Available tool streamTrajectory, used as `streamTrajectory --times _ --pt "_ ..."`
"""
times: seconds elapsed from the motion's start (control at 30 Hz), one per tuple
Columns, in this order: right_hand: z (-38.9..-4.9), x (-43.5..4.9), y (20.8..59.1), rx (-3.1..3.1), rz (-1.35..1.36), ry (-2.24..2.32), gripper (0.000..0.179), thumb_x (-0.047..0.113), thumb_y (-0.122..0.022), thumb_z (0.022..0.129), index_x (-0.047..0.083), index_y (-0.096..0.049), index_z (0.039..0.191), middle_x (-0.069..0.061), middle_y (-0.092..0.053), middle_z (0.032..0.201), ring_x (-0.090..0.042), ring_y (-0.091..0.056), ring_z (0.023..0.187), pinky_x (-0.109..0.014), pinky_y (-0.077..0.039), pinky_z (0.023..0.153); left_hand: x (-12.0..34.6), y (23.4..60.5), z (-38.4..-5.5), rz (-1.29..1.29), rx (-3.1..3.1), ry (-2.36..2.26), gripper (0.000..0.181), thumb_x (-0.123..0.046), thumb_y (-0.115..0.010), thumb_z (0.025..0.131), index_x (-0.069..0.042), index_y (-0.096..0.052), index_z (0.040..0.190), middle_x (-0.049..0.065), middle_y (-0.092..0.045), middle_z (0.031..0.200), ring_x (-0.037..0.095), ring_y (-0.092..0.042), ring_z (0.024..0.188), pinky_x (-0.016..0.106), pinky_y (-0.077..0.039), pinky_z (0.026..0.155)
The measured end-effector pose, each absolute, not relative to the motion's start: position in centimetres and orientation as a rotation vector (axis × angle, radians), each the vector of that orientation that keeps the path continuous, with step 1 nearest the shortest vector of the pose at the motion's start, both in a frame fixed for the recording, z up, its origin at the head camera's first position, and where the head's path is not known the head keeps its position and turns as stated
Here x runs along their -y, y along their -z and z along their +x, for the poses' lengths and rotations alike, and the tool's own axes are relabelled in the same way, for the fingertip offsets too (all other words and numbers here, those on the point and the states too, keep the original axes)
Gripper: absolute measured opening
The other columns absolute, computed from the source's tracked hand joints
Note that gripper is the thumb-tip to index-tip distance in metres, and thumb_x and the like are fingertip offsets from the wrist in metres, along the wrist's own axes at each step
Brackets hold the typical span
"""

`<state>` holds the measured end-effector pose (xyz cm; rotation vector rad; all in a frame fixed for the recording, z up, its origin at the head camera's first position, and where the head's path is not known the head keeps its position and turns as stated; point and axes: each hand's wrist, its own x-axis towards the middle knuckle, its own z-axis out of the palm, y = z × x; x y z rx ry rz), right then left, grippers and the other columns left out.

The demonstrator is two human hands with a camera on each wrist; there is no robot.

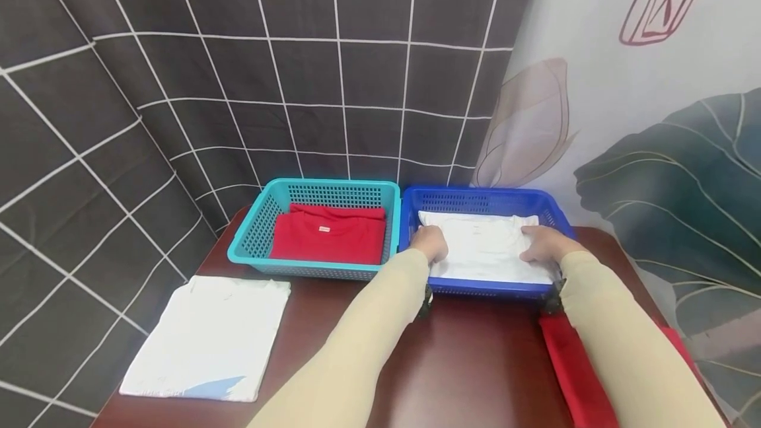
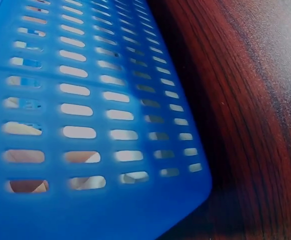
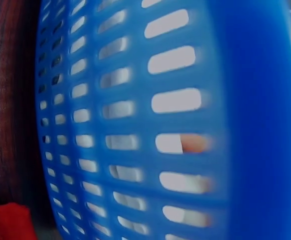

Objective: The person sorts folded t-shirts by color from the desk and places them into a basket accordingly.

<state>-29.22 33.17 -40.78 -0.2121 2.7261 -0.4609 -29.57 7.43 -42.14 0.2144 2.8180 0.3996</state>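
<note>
Your folded white shirt point(image 1: 478, 249) lies inside the blue basket point(image 1: 493, 287), filling most of its length. It looks flat and roughly rectangular, with soft creases across the front and a slightly uneven far edge where the neck is. Small faint marks sit just below that neckline, too small to read. Through the blue basket's slotted wall, both wrist views show you pale cloth and bits of skin.

Your left hand point(image 1: 431, 243) is at the shirt's left edge, within the blue basket, its fingers curled and gripping the fabric. Your right hand point(image 1: 547, 244) holds the opposite edge, thumb over the top; its other fingers are mostly hidden from you.

Just left of the blue basket stands a teal basket point(image 1: 252, 260) with a folded red shirt point(image 1: 333, 243) in it. That one carries a small whitish neck label point(image 1: 324, 229), its print illegible at this size. Left of the blue basket and nearer to you, a folded white garment point(image 1: 211, 335) rests on the worktop point(image 1: 464, 362); you can see a blue patch and a broken line of lettering along its near edge, which cannot be made out. Nearer to you than the blue basket's right end, red fabric point(image 1: 573, 368) lies partly under your right sleeve point(image 1: 624, 342).
</note>
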Motion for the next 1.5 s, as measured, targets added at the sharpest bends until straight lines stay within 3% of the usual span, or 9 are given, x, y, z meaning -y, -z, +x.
streamTrajectory --times 0.17,0.37,0.6,0.8,0.9,1.03,1.17,1.37,1.5 --pt "-28.5 -32.4 40.8 -2.781 -0.190 0.412 0.081 0.019 -0.072 0.081 -0.015 -0.029 0.141 -0.047 -0.018 0.141 -0.060 -0.017 0.131 -0.066 -0.020 0.105 -7.2 42.0 -29.1 0.218 -2.826 -0.332 0.006 -0.005 -0.065 0.078 -0.009 -0.067 0.074 0.004 -0.068 0.104 0.018 -0.058 0.085 0.030 -0.037 0.104" --pt "-27.0 -31.3 38.7 -2.905 -0.184 0.325 0.081 0.020 -0.072 0.080 -0.011 -0.031 0.142 -0.047 -0.007 0.144 -0.067 -0.014 0.126 -0.074 -0.021 0.098 -6.7 40.0 -28.5 0.394 -2.959 -0.131 0.016 -0.015 -0.061 0.084 -0.007 -0.071 0.093 0.008 -0.069 0.111 0.025 -0.062 0.105 0.038 -0.037 0.105" --pt "-24.0 -30.8 35.7 -3.017 -0.356 0.386 0.076 0.030 -0.071 0.084 -0.008 -0.038 0.140 -0.044 -0.024 0.141 -0.065 -0.022 0.126 -0.074 -0.020 0.098 -3.2 34.9 -26.0 0.639 -3.030 -0.184 0.022 -0.013 -0.066 0.082 -0.008 -0.066 0.103 0.008 -0.065 0.103 0.020 -0.058 0.099 0.033 -0.050 0.085" --pt "-19.5 -30.7 35.1 -3.063 -0.516 0.660 0.070 0.033 -0.071 0.086 -0.002 -0.043 0.140 -0.032 -0.048 0.132 -0.050 -0.046 0.119 -0.065 -0.039 0.094 3.5 33.0 -22.6 0.765 -3.009 -0.313 0.057 -0.022 -0.075 0.081 -0.008 -0.056 0.133 0.008 -0.061 0.124 0.023 -0.054 0.116 0.036 -0.048 0.095" --pt "-16.9 -30.6 35.9 -3.032 -0.577 0.861 0.062 0.032 -0.072 0.087 0.006 -0.050 0.138 -0.022 -0.060 0.122 -0.036 -0.062 0.103 -0.047 -0.054 0.081 7.6 33.5 -20.4 0.799 -3.014 -0.402 0.069 -0.026 -0.080 0.078 -0.011 -0.052 0.139 0.008 -0.057 0.131 0.024 -0.052 0.121 0.038 -0.048 0.096" --pt "-14.2 -29.0 38.6 -2.890 -0.806 1.156 0.044 0.018 -0.073 0.086 0.007 -0.060 0.127 -0.007 -0.068 0.107 -0.015 -0.067 0.087 -0.025 -0.055 0.071 13.9 35.6 -16.5 0.845 -3.057 -0.475 0.067 -0.026 -0.082 0.076 -0.012 -0.056 0.135 0.006 -0.059 0.128 0.024 -0.054 0.119 0.040 -0.049 0.095" --pt "-12.7 -25.4 41.5 -2.671 -1.042 1.318 0.037 0.013 -0.072 0.087 0.008 -0.062 0.123 0.001 -0.068 0.105 -0.007 -0.066 0.083 -0.025 -0.055 0.070 19.9 38.9 -12.9 0.805 -3.101 -0.493 0.057 -0.024 -0.081 0.077 -0.009 -0.061 0.128 0.008 -0.062 0.123 0.027 -0.057 0.116 0.045 -0.047 0.095" --pt "-12.2 -18.9 44.7 -2.499 -1.184 1.225 0.038 0.028 -0.068 0.090 0.013 -0.061 0.125 0.003 -0.070 0.095 -0.003 -0.064 0.081 -0.026 -0.054 0.071 26.6 42.6 -9.7 0.690 -3.159 -0.500 0.057 -0.027 -0.082 0.074 -0.007 -0.063 0.124 0.012 -0.060 0.125 0.032 -0.055 0.118 0.050 -0.045 0.096" --pt "-12.4 -14.0 45.9 -2.522 -1.247 1.067 0.044 0.035 -0.066 0.091 0.011 -0.060 0.127 0.002 -0.068 0.109 -0.005 -0.063 0.094 -0.026 -0.051 0.083 30.5 43.5 -8.9 0.615 -3.187 -0.469 0.070 -0.038 -0.085 0.068 -0.005 -0.062 0.126 0.018 -0.056 0.130 0.040 -0.050 0.121 0.055 -0.041 0.098"
